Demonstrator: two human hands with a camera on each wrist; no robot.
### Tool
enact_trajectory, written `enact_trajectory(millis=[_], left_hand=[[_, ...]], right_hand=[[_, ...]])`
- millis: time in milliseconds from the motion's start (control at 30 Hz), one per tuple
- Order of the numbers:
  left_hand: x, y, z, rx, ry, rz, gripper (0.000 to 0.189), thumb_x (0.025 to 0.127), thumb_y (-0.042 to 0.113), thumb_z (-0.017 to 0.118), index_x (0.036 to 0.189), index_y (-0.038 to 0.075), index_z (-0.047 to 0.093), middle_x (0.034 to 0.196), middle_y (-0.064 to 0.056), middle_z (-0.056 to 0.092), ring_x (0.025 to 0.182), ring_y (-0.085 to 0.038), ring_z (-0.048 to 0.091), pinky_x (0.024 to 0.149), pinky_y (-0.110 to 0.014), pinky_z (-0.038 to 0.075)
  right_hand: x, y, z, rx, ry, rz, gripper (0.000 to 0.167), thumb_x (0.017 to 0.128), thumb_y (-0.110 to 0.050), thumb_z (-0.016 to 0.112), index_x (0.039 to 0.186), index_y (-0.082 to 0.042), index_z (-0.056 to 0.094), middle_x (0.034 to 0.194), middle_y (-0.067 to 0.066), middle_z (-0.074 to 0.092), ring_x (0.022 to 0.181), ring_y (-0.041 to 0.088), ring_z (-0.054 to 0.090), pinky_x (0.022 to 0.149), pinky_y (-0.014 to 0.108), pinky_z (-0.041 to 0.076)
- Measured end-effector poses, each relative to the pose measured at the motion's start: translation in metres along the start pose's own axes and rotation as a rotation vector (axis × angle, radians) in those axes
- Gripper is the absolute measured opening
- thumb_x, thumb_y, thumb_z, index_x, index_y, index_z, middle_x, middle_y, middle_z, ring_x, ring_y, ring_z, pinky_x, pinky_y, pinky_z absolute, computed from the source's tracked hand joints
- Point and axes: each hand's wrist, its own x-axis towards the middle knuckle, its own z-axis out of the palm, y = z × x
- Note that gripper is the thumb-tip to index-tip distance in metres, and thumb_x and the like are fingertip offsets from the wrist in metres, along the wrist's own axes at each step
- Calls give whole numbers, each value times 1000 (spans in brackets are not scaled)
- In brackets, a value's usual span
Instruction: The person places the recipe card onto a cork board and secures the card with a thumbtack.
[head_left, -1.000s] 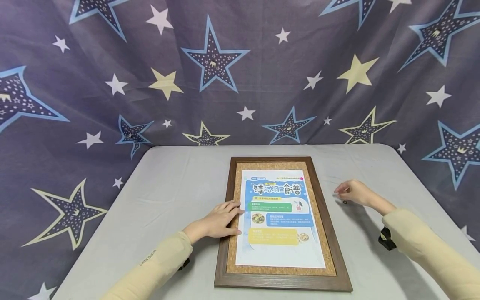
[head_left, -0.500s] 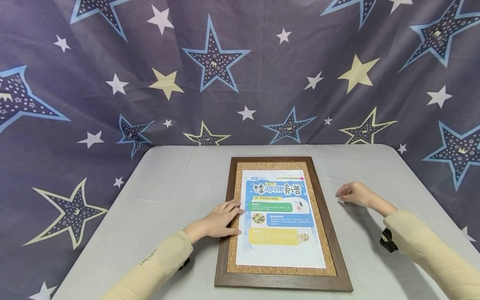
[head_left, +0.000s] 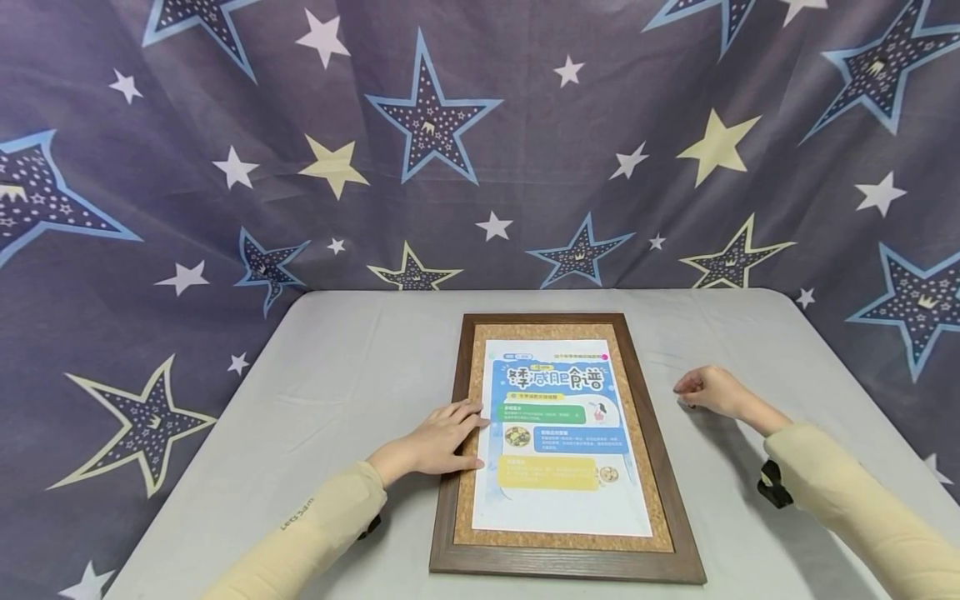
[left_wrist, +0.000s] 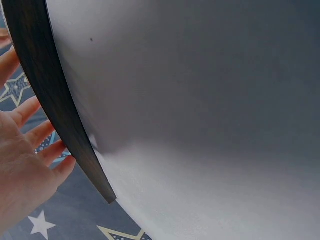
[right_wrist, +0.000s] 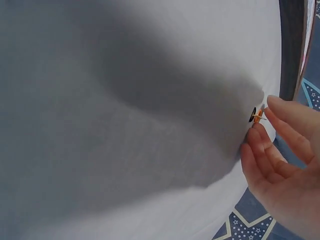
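My left hand (head_left: pixel 442 439) rests over the left side of a wood-framed corkboard (head_left: pixel 461 500), fingers spread and fingertips at the edge of a printed poster (head_left: pixel 562 508). In the left wrist view, the spread fingers reach behind the dark frame (left_wrist: pixel 55 75). A tiny pink spot (head_left: pixel 603 357), like a pin head, marks the poster's top right corner. To the right of the board, my right hand (head_left: pixel 712 390) is low over the table with bent fingers. Its fingertips are right at a small orange and black pushpin (right_wrist: pixel 257 118) with a thin metal point; I cannot tell whether they pinch it.
A grey-white cloth covers the table (head_left: pixel 345 350). Behind and at both sides hangs a dark curtain (head_left: pixel 480 83) with printed stars. A black strap piece (head_left: pixel 774 483) shows under the right sleeve.
My right hand has shifted slightly right and down, and its fingers now nearly cover the small dark item that showed beneath them earlier. The left hand, board and poster look unmoved.
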Motion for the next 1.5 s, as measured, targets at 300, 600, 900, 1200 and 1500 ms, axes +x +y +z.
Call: enact_trajectory(millis=[300, 600, 900, 1200, 1500], left_hand=[[1, 0, 2, 1, -3, -5, 61, 86, 46, 50, 134, 11, 37, 143, -12, 22, 132, -32, 15, 105, -47, 14], [0, 0, 1, -13, 3, -2, 60, 86, 45, 51, 133, 10, 38, 143, -13, 22, 132, -32, 15, 105, -47, 14], [1, 0, 1, -9, 8, 5, 60, 86, 44, 52, 133, 9, 38, 142, -14, 23, 131, -33, 16, 104, -49, 16], [0, 1, -1, -14, 17, 18, 59, 86, 43, 52, 132, 8, 39, 141, -15, 25, 131, -35, 17, 103, -51, 17], [0, 2, -1, -17, 22, 17, 58, 86, 42, 53, 131, 8, 40, 141, -16, 24, 131, -35, 16, 103, -51, 17]], right_hand=[[-1, 3, 3, -19, 49, 1, 8, 75, 2, 63, 80, 7, 65, 67, 5, 62, 57, 8, 51, 53, 24, 42], [-1, 8, 5, -9, 80, 13, 5, 75, 2, 63, 78, 5, 65, 67, 4, 63, 57, 7, 51, 53, 23, 42], [-1, 9, 6, 24, 83, 18, 6, 75, 1, 64, 78, 6, 65, 68, 6, 63, 57, 4, 49, 52, 21, 41], [-1, 10, 6, 40, 74, 31, 5, 74, 1, 63, 77, 4, 66, 68, 5, 63, 57, 3, 48, 53, 21, 41], [0, 9, 6, 12, 69, -1, 7, 74, 3, 61, 79, 4, 65, 69, 4, 62, 58, 6, 45, 54, 23, 40]])
